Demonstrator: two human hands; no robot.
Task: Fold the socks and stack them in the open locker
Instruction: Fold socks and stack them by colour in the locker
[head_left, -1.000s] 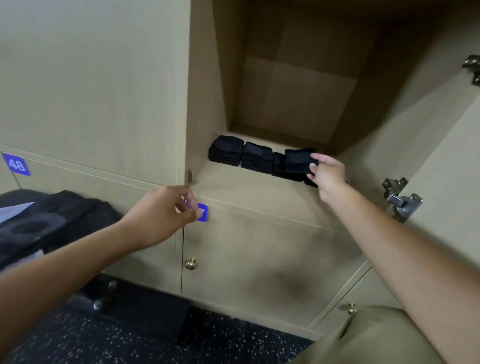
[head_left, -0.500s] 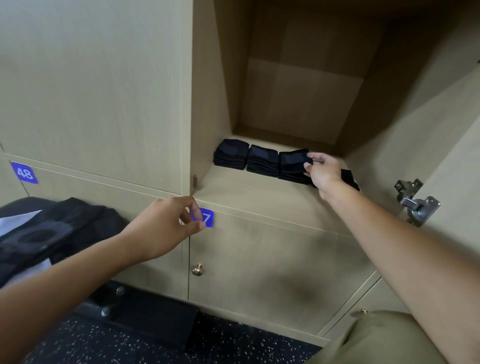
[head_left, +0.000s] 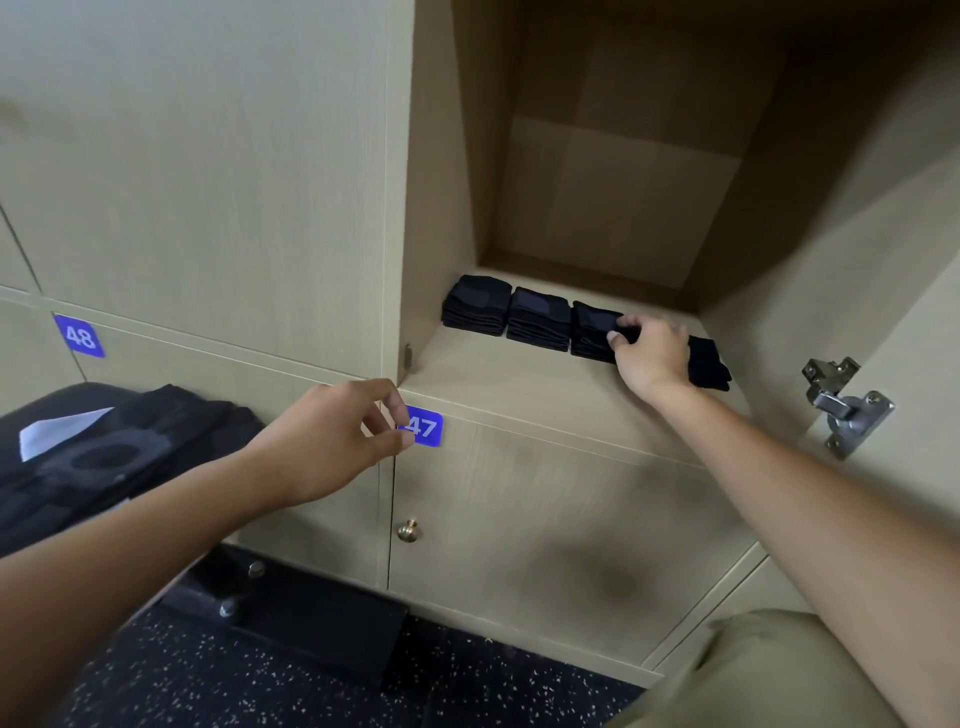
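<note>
Moved since earlier frames: right hand drops from carrying a folded sock above the row to pressing it down onto the third stack; the sock no longer hangs in the air.
Head view, right hand: fingers curled over the top black sock on the third stack, thumb at its front edge; pinching it or only pressing it flat, cannot tell for sure, reads as a light hold.
Head view, left hand: hovers in front of the blue "47" label below the locker shelf, fingers loosely curled, thumb and forefinger near each other, holding nothing; roughly same place as before.
Socks: three stacks of folded black socks side by side at the back-left of the shelf, first stack, second stack, third under the hand; more dark socks lie just right of the hand, partly hidden.
Other: dark bag lower left, door hinge at right, brass knob on the door below.
Task meaning: judged as placement step nearly finished for this sock; releasing and squaring the stack likely next.
Risk: top sock could unfold or slide on release.
</note>
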